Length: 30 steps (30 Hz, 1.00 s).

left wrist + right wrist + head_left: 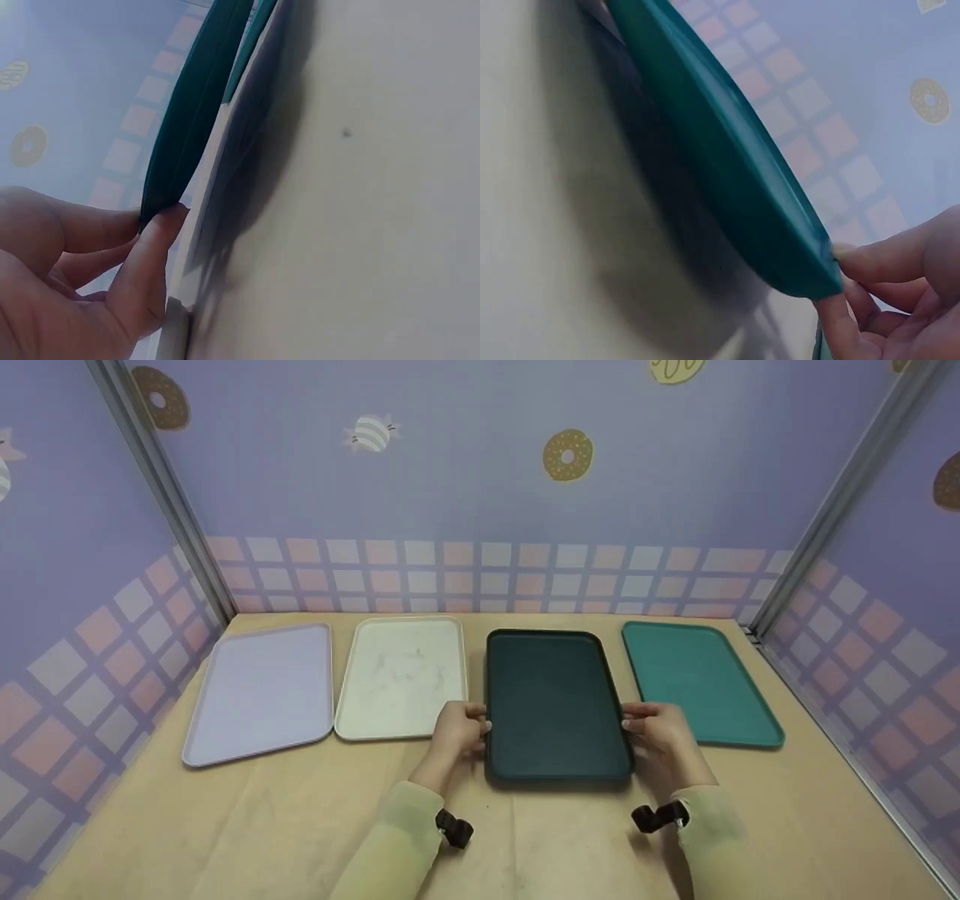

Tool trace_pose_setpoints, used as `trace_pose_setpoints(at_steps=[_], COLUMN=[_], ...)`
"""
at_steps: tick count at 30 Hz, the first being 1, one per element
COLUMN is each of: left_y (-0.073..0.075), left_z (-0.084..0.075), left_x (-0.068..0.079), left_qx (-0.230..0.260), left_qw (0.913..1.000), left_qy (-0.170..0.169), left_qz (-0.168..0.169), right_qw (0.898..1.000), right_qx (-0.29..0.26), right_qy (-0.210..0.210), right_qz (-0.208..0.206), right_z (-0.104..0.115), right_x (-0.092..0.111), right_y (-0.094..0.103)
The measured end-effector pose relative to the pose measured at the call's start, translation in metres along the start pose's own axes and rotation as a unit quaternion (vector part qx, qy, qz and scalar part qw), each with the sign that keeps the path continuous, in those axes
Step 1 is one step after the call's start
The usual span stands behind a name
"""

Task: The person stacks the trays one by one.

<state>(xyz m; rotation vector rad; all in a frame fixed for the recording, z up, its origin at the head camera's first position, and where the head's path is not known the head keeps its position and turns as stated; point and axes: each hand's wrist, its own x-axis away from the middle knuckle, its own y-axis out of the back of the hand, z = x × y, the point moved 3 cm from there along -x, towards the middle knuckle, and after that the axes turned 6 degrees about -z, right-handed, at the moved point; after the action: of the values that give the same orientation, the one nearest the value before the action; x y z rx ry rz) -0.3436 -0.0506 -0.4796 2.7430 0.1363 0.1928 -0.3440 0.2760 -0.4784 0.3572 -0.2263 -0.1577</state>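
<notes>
A dark green rectangular tray [559, 705] is held level by both hands, one at each side. My left hand [457, 729] pinches its left rim between thumb and fingers; the left wrist view shows the tray's edge [184, 120] in that pinch. On the opposite rim, my right hand [660, 726] has the same kind of pinch, and the tray's side [727, 157] fills much of the right wrist view. Both wrist views show the tray raised off the table, with a shadow below it.
Left of the held tray lie a white marbled tray [405, 679] and a lavender tray [262, 697]. A teal tray [697, 682] lies to the right, beside my right hand. The table [247, 825] has a tan cover and is enclosed by patterned walls [465, 487].
</notes>
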Motion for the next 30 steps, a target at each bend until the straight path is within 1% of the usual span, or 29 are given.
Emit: trace_pose_setpoints(at_steps=[3, 7, 15, 21, 26, 30], left_y=[-0.002, -0.004, -0.007, -0.007, -0.007, -0.007], left_z=[0.002, 0.004, 0.011, 0.013, 0.014, 0.014], left_x=[0.005, 0.008, 0.007, 0.008, 0.009, 0.008], left_qx=[-0.013, -0.034, -0.044, -0.049, -0.05, -0.045], left_qw=[0.9999, 0.999, 0.9984, 0.9981, 0.9979, 0.9983], left_qy=[-0.01, -0.026, -0.02, -0.02, -0.025, -0.016], left_qz=[0.003, 0.01, 0.028, 0.032, 0.032, 0.034], right_qw=[1.0, 1.0, 0.999, 0.999, 0.999, 0.998], right_qx=[0.014, 0.019, 0.02, 0.046, 0.048, 0.053], right_qy=[0.0, 0.002, -0.008, 0.002, 0.006, 0.009], right_qz=[0.009, 0.013, 0.026, 0.023, 0.025, 0.028], right_z=[-0.002, -0.004, -0.012, -0.015, -0.017, -0.017], right_x=[0.001, 0.0, 0.001, 0.001, 0.002, 0.003], right_y=[0.001, 0.003, 0.004, 0.0, -0.001, -0.001])
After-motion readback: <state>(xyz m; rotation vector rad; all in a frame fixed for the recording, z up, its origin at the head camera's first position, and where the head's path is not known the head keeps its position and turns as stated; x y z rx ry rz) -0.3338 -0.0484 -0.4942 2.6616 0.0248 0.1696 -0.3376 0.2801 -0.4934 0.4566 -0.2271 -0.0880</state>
